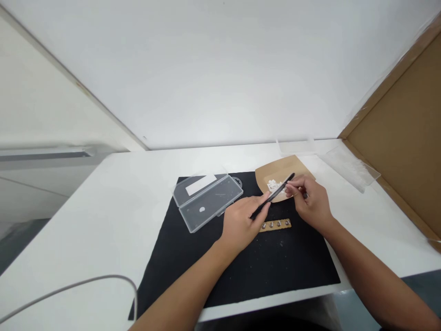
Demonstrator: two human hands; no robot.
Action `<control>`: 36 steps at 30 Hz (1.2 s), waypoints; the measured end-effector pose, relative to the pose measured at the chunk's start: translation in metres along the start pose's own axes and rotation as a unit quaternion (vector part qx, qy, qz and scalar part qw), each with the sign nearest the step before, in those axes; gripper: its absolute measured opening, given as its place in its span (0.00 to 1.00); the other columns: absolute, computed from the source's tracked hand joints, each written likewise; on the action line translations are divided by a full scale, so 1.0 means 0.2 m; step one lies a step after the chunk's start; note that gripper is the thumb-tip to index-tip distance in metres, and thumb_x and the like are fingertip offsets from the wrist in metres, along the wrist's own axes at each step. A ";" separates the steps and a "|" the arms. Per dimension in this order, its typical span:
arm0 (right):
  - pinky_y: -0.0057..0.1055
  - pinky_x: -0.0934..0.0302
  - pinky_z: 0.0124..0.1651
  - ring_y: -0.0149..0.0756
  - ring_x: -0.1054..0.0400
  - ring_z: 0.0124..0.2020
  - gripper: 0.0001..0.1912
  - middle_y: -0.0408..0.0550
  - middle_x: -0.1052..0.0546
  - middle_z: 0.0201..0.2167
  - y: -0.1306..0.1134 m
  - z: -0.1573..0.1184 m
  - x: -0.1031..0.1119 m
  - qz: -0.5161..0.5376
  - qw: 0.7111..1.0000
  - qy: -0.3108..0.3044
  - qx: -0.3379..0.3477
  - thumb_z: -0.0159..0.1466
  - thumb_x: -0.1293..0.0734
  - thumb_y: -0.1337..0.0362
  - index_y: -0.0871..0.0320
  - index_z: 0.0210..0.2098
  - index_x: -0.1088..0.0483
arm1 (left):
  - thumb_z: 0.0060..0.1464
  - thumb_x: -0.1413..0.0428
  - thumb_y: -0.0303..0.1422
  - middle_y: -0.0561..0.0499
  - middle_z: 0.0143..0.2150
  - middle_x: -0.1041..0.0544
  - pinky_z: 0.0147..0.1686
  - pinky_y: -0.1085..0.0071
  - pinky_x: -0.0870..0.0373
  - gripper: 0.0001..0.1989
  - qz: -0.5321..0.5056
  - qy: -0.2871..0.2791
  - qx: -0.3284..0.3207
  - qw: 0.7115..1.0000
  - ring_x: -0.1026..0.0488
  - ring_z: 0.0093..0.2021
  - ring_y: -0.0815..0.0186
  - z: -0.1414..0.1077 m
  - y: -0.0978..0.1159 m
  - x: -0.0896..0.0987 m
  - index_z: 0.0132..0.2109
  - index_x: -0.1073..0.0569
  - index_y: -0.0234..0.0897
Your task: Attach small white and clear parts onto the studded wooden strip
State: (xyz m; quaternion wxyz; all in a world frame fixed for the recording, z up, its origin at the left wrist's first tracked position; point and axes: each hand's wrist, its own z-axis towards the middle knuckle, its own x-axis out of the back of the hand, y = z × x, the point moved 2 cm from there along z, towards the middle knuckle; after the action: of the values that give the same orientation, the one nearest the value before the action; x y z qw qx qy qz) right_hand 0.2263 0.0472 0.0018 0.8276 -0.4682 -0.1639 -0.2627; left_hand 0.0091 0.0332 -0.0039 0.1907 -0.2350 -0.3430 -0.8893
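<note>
My left hand [243, 218] is closed around a slim, pen-like black stick [275, 194], which slants up to the right. My right hand [312, 200] pinches beside the upper part of that stick; whatever lies between its fingertips is too small to make out. Behind and below the stick, small white pieces [273, 185] are heaped on a brown paper sheet or tray [296, 166]. Close to my left fingers, a tan strip [283, 224] with several shiny metal round parts rests on the black mat [262, 276]; my left hand may cover its left end.
An opened clear plastic case [206, 214] with a white label [201, 185] lies left of my hands. Clear plastic trays [349, 168] sit at the back right, beside a cardboard box wall [396, 133]. A grey cable [103, 277] curves over the white table [113, 220] at left.
</note>
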 end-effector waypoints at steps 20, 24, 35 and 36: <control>0.36 0.42 0.34 0.41 0.27 0.35 0.09 0.50 0.19 0.41 0.05 0.03 -0.06 -0.177 0.984 0.004 0.013 0.75 0.40 0.58 0.53 0.41 0.32 | 0.67 0.40 0.32 0.50 0.44 0.13 0.48 0.61 0.14 0.10 -0.167 -0.030 0.176 0.970 0.14 0.43 0.59 0.01 0.00 -0.01 0.52 0.16 0.42; 0.36 0.42 0.34 0.42 0.26 0.34 0.07 0.50 0.19 0.40 0.06 0.04 -0.07 -0.201 0.979 -0.026 0.015 0.74 0.39 0.60 0.54 0.41 0.31 | 0.68 0.41 0.32 0.51 0.42 0.12 0.47 0.63 0.15 0.11 -0.148 -0.029 0.137 0.979 0.14 0.42 0.60 0.00 -0.01 -0.02 0.54 0.17 0.41; 0.38 0.37 0.41 0.40 0.24 0.32 0.08 0.44 0.16 0.33 0.01 0.04 -0.01 -0.170 0.984 0.056 0.011 0.74 0.35 0.61 0.53 0.38 0.27 | 0.68 0.41 0.32 0.51 0.41 0.12 0.46 0.67 0.16 0.12 -0.120 -0.013 0.120 0.985 0.14 0.41 0.62 -0.01 0.01 -0.02 0.55 0.18 0.41; 0.38 0.37 0.41 0.40 0.24 0.32 0.08 0.44 0.16 0.34 0.01 0.04 -0.02 -0.173 0.983 0.051 0.013 0.74 0.35 0.61 0.53 0.38 0.27 | 0.68 0.41 0.32 0.52 0.41 0.12 0.46 0.67 0.16 0.12 -0.116 -0.011 0.115 0.986 0.14 0.41 0.62 -0.01 0.01 -0.02 0.55 0.18 0.41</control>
State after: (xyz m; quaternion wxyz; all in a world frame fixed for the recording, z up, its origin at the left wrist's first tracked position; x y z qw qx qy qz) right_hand 0.2245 0.0563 0.0019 0.7829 -0.4079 -0.2034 -0.4235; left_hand 0.0127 0.0321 -0.0068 0.1078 -0.1795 -0.4698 -0.8576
